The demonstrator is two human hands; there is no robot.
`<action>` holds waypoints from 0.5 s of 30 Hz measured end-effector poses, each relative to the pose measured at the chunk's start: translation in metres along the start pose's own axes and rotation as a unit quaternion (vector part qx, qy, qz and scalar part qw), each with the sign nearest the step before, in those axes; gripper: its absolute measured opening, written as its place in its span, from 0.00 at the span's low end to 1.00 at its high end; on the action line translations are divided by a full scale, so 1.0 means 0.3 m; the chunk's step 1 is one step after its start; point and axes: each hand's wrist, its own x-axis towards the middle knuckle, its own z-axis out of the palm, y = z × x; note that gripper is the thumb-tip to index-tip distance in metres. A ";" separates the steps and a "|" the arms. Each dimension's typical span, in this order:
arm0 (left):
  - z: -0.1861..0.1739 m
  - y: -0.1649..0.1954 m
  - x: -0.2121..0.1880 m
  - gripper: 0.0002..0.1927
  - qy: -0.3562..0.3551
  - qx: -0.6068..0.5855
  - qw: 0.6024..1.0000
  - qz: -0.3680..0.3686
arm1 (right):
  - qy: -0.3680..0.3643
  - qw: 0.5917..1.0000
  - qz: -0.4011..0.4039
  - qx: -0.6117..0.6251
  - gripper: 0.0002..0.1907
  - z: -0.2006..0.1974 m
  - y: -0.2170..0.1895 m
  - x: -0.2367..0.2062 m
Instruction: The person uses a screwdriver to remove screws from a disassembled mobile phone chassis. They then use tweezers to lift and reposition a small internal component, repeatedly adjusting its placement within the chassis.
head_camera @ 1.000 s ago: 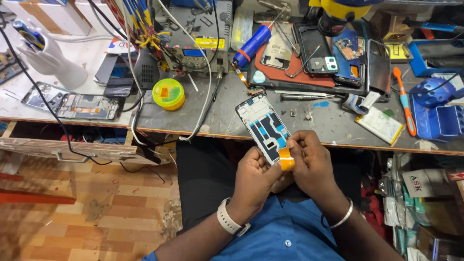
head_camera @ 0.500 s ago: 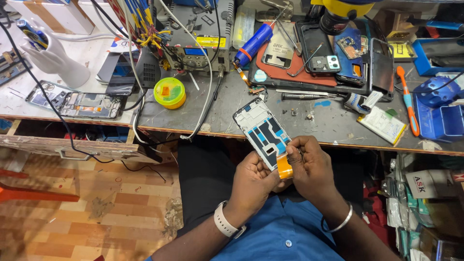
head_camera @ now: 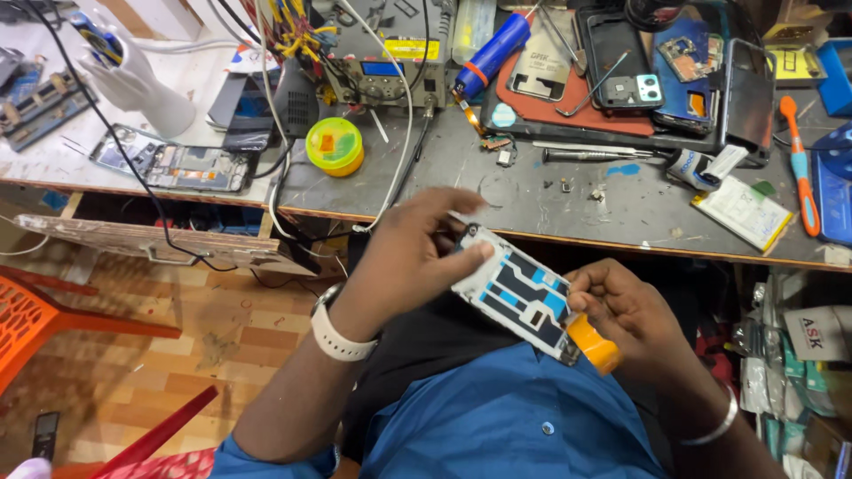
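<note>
At the far left an orange chair [head_camera: 35, 324] stood on the wooden floor [head_camera: 177, 355], below the edge of the bench [head_camera: 550, 191]. On the bench's left part stood a white model hand [head_camera: 133, 80], and near it lay an opened phone [head_camera: 173, 164] with its insides showing. A black cable [head_camera: 133, 168] ran across it and down over the bench edge. Further right sat a round yellow-green tin [head_camera: 335, 145], and behind it a grey box with a small screen [head_camera: 386, 62] and a bunch of yellow wires.

The left hand [head_camera: 408, 253], with a white watch strap [head_camera: 342, 337] on its wrist, was in front of the bench, over the person's lap. Its thumb and fingers were closed on the upper left end of the phone frame [head_camera: 519, 297]. That frame, white-edged with blue and black parts on its face, was tilted, held in the air between both hands, lower than the bench top and above the blue shirt [head_camera: 497, 426].

The right hand [head_camera: 621, 306] gripped the frame's lower right end, fingers curled around it, and also held a small orange piece [head_camera: 595, 344] against that end. A silver bangle [head_camera: 710, 421] circled its wrist.

On the bench behind lay a blue cylinder [head_camera: 493, 43], a red mat [head_camera: 568, 98] with a phone back cover [head_camera: 621, 58], and a white flat pack [head_camera: 741, 211]. At the far right lay an orange-handled brush [head_camera: 799, 160].
</note>
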 end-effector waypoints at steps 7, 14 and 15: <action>0.049 0.030 0.019 0.08 -0.034 0.053 0.985 0.160 | -0.027 0.985 -0.091 -0.142 0.08 -0.022 -0.031 -0.046; 0.073 0.038 0.053 0.04 -0.010 0.042 0.978 0.203 | -0.019 0.995 -0.051 -0.082 0.07 -0.059 -0.012 -0.039; 0.075 0.045 0.062 0.04 -0.017 0.036 0.980 0.196 | -0.022 0.997 -0.050 -0.055 0.06 -0.067 -0.010 -0.039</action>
